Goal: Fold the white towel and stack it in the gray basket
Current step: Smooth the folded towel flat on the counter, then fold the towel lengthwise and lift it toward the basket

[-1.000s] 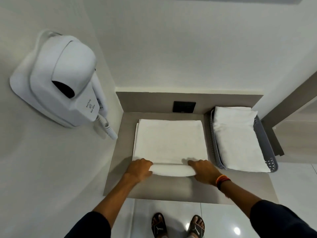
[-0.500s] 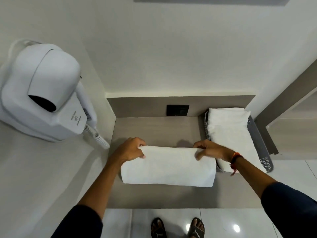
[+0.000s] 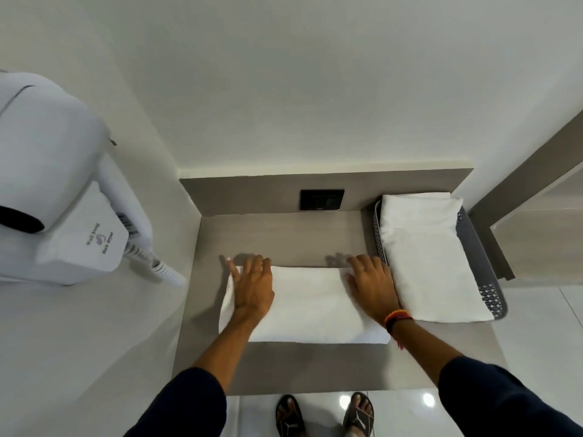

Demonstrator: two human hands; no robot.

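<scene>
- While both palms lie flat on it, the white towel (image 3: 307, 305) sits folded into a wide band on the grey-brown counter (image 3: 284, 234), its long fold facing the person.
- Left hand (image 3: 252, 287) is spread open, fingers splayed, pressing down on the towel's left end; the fingertips reach just past the far edge onto bare counter.
- Right hand (image 3: 372, 285) is open too, flat on the towel's right end, gripping nothing; a bit blurred at the fingers, so their exact spread is hard to read.
- Just beside the right hand, on its outer side, stands the gray basket (image 3: 473, 247); its perforated wall looks to touch or nearly touch the edge of that hand.
- Inside the basket lies another folded white towel (image 3: 429, 260), filling it and hanging slightly over the near rim.
- On the right wrist, an orange and red thread bracelet (image 3: 398, 317); dark sleeves (image 3: 195, 402) cover both forearms from about the elbow.
- Beyond the hands, between them, a black wall socket (image 3: 321, 199) sits in the counter's back panel.
- Well off to the left hand's outer side, a white wall-mounted hair dryer (image 3: 60, 190) with a coiled cord (image 3: 157, 266) hangs on the side wall.
- Below the counter edge, two feet in dark sandals (image 3: 325, 414) stand on glossy floor tiles.
</scene>
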